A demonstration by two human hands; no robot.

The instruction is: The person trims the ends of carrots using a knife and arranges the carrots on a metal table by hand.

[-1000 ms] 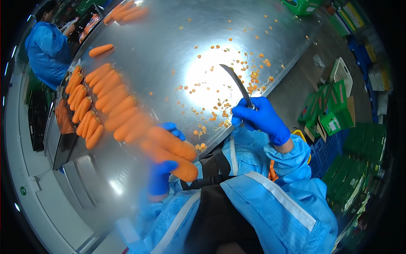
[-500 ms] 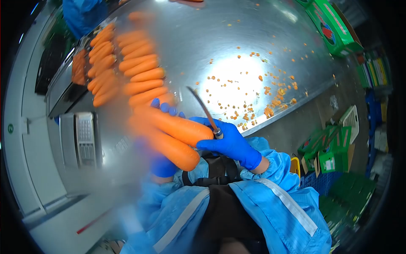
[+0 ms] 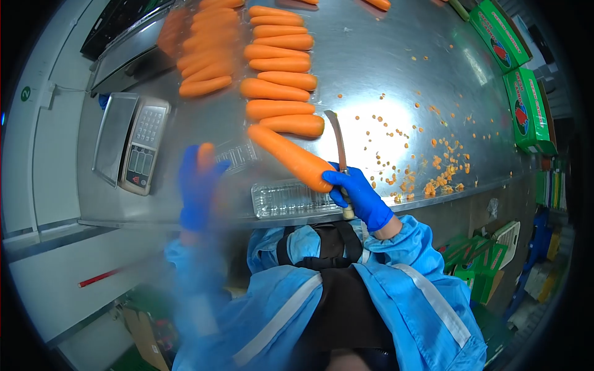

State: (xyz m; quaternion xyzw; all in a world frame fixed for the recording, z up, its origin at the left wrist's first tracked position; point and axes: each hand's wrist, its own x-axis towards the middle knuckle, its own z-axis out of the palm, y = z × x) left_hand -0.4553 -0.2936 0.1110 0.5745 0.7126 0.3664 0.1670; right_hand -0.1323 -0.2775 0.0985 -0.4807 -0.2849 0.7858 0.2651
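Note:
My right hand (image 3: 360,196) is closed on the thick end of a large carrot (image 3: 291,157), pinching it with thumb and fingers. The same hand also holds a curved knife (image 3: 339,139), its blade pointing away from me. My left hand (image 3: 197,185), in a blue glove, is blurred at the left above the table. Orange ends of a second carrot (image 3: 206,153) show in its grip, mostly hidden by fingers and blur. A clear plastic tray (image 3: 278,201) lies at the table's near edge, under the carrot's thick end. Beyond it, a row of carrots (image 3: 278,89) rests on clear trays.
Another carrot row (image 3: 207,55) lies farther left, blurred. A digital scale (image 3: 143,145) stands at the left of the metal table (image 3: 383,55). Carrot trimmings (image 3: 442,173) are scattered on the right. Green cartons (image 3: 531,111) stand along the right edge.
My hands have moved apart: earlier both were at two carrots together. Now the left has gone left with one, and the right keeps the other with the knife. The view has shifted.

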